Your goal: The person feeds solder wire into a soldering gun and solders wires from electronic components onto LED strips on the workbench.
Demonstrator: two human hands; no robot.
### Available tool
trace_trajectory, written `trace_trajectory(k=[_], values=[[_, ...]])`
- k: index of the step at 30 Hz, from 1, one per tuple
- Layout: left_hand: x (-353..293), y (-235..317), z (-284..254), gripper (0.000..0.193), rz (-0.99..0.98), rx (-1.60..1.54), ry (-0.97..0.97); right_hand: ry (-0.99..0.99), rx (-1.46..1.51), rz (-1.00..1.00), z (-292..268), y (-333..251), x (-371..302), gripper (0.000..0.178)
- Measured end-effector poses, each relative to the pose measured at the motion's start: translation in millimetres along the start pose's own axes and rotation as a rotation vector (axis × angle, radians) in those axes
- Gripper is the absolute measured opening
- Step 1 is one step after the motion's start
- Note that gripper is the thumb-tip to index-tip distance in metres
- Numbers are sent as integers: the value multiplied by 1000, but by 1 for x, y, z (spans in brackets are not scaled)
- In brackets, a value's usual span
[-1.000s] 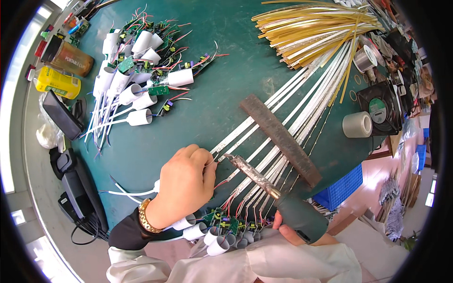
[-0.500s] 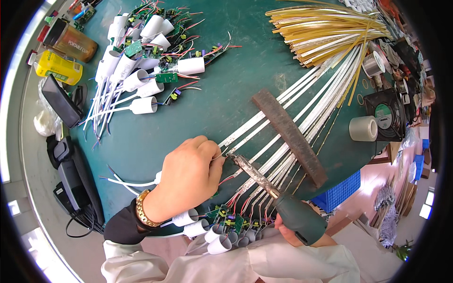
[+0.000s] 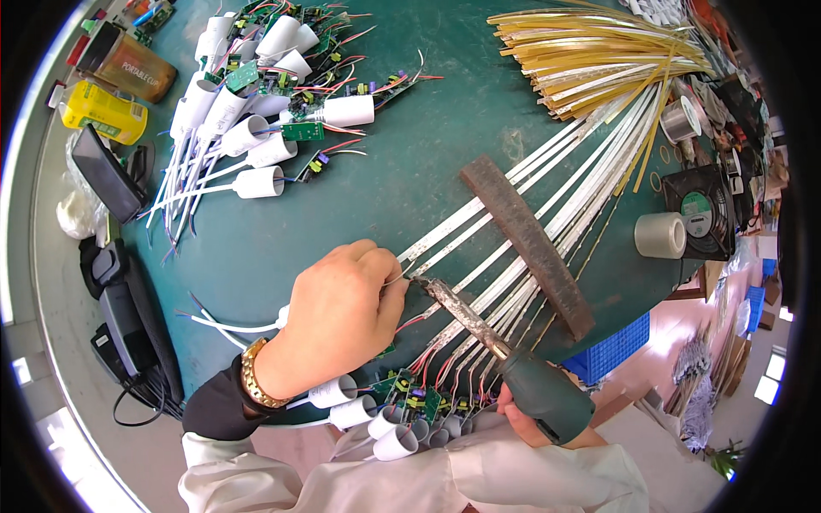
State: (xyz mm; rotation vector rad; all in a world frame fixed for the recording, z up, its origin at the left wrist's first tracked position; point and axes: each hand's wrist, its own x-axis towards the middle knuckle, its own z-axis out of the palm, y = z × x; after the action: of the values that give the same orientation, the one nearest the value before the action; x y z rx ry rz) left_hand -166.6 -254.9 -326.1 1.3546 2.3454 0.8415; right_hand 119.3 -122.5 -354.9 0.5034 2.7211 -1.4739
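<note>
My left hand (image 3: pixel 342 303) is closed in a pinch on a thin wire (image 3: pixel 394 280), just at the end of a white strip (image 3: pixel 445 231). Most of that wire is hidden by the fingers. A white cable (image 3: pixel 231 325) with a white cap runs out from under this hand. Wrapped round the dark green handle of a soldering iron (image 3: pixel 543 393) is my right hand (image 3: pixel 523 423), partly covered by it. The iron's tip is beside my left fingertips, at the strip ends. Red and white leads (image 3: pixel 436 355) join other strips to circuit boards and white caps (image 3: pixel 395 442) near my lap.
A rusty metal bar (image 3: pixel 526 239) lies across the strips. Yellow-and-white strips (image 3: pixel 590 60) fan out at the far right. White caps with circuit boards (image 3: pixel 256 181) are piled at the far left. A tape roll (image 3: pixel 659 235) and a fan (image 3: pixel 697 209) stand right.
Both hands keep nearly the same pose. The iron's tip sits very slightly farther right of my left fingertips, and the whole view has shifted a little.
</note>
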Motion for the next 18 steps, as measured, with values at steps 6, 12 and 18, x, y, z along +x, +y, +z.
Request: trace_trajectory(k=[6, 12, 18], values=[[0, -1, 1, 7, 27, -2, 18, 88, 382, 68, 5, -7, 0, 33], [-1, -1, 0, 7, -1, 1, 1, 42, 445, -9, -7, -7, 0, 46], [0, -1, 1, 7, 7, -9, 3, -100, 378, -83, -21, -6, 8, 55]])
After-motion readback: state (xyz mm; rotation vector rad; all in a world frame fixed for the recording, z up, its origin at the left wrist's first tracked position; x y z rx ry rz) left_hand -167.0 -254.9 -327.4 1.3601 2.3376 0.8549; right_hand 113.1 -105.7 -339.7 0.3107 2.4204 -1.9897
